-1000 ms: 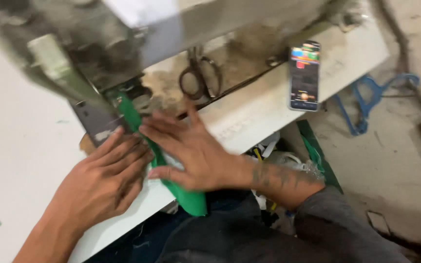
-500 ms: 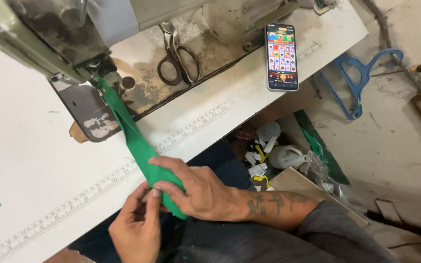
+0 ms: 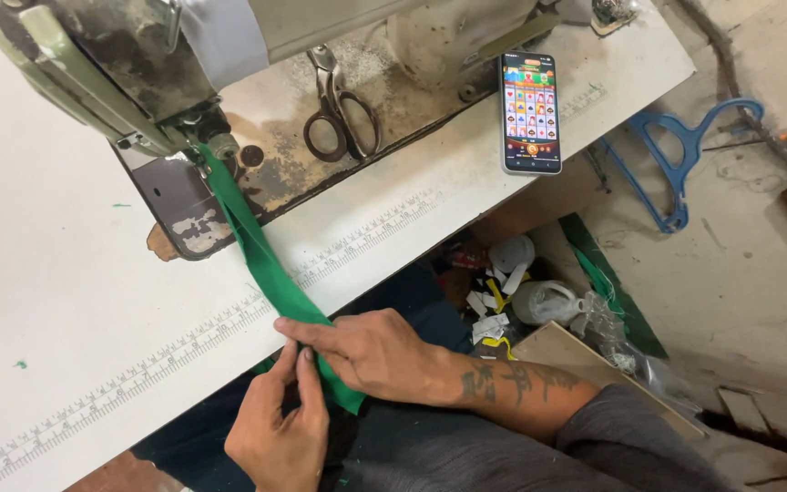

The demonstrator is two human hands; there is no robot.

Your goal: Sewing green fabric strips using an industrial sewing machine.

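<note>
a long narrow strip of green fabric (image 3: 261,260) runs from under the needle of the worn grey-green sewing machine (image 3: 129,68) at the upper left of the frame, down across the white table (image 3: 47,301) and over its ruled front edge near the bottom centre. most of the strip seems fed through already; only the end at the table edge looks left to handle. the right hand (image 3: 371,351) lies flat with fingers closed on that end, and the left hand (image 3: 280,428) pinches it from below. dark metal scissors (image 3: 339,114) and a lit smartphone (image 3: 530,114) lie higher up, untouched.
</note>
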